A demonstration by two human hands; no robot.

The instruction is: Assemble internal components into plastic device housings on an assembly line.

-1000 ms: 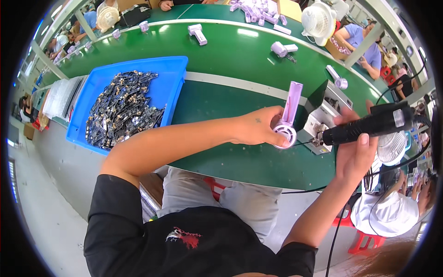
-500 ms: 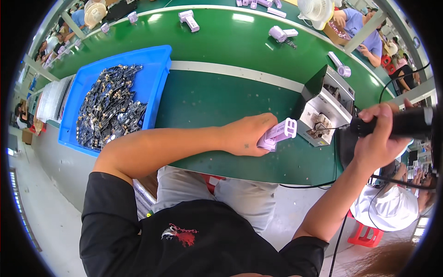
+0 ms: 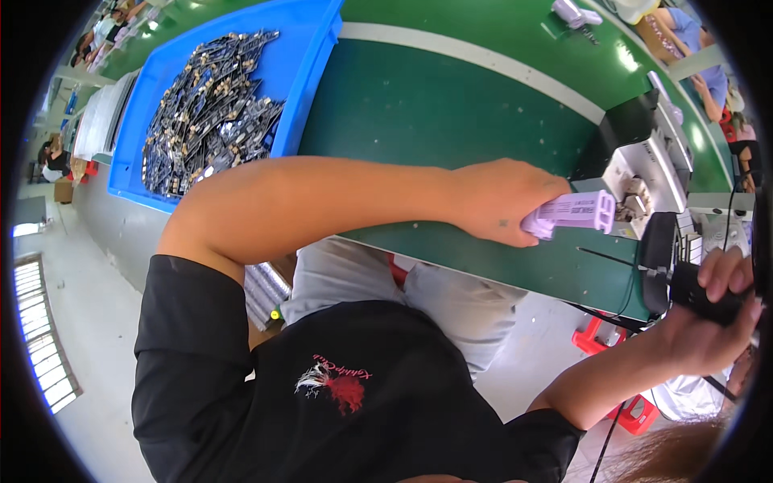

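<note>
My left hand (image 3: 515, 197) is wrapped round a lilac plastic casing (image 3: 576, 212), shaped like a handle, over the near right part of the green bench. Its slotted end sticks out to the right; the rest is hidden in the fist. My right hand (image 3: 713, 322), farther right, grips a black electric screwdriver (image 3: 696, 291). The thin bit (image 3: 605, 256) points left, below the casing and apart from it. Just beyond the casing stands a black and white screw feeder (image 3: 656, 165), its front opening dirty with brownish grime.
A blue bin (image 3: 310, 88) at the left holds a pile of small dark circuit boards (image 3: 209, 121). Past a white strip (image 3: 475, 56), a lilac handheld unit (image 3: 573, 14) lies on the green belt. Another person (image 3: 692, 40) sits at the far right. A red stool (image 3: 596, 334) stands below the bench.
The screwdriver bit has come away from the feeder's front, and my right hand has dropped lower and right. My left hand still holds the casing, now closer to the feeder. The view has shifted.
</note>
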